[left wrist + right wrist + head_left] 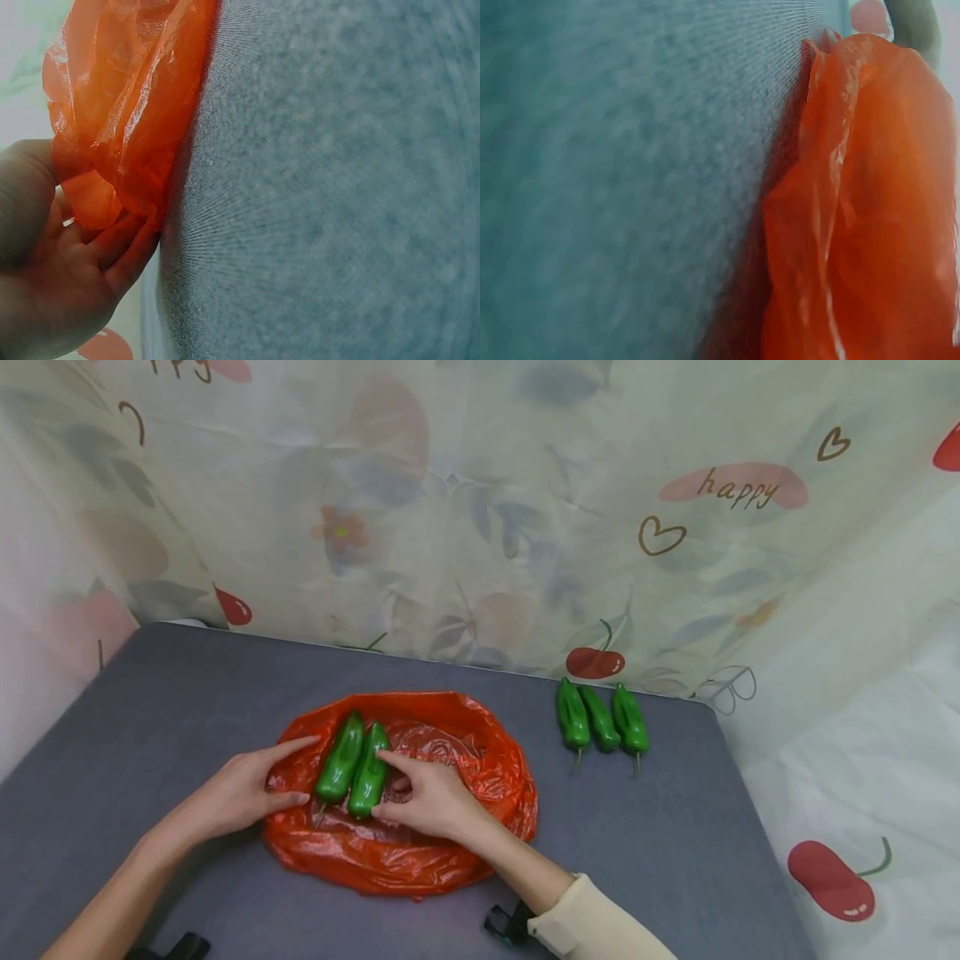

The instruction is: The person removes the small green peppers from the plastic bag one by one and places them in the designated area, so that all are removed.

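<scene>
lying on the grey table (630, 860) with its mouth spread wide, a red plastic bag (480, 793) is shown by the head view. two green peppers are contained in it, set close side by side and slanted in its left half: a left pepper (341, 760), its stem pointed toward the near rim, and a right pepper (367, 781). the rest of the bag's floor is left uncovered, and creased film is bunched all around as a rim. the right pepper is gripped by the right hand (435, 797), with the index finger set at its upper part and the thumb at its lower end. the bag's left rim is held by the left hand (243, 789), its thumb and index finger kept well apart on the film. outside the bag, well to its right, three green peppers (602, 722) are grouped on the table near the far edge. behind it a curtain (450, 527) printed with hearts and cherries is hung.

in the left wrist view, the bag's wall is seen caught between the thumb and the fingers, beside the table surface.

in the right wrist view, the bag's outer wall is shown tall and folded, rested on the table; its contents are hidden by the film.
</scene>
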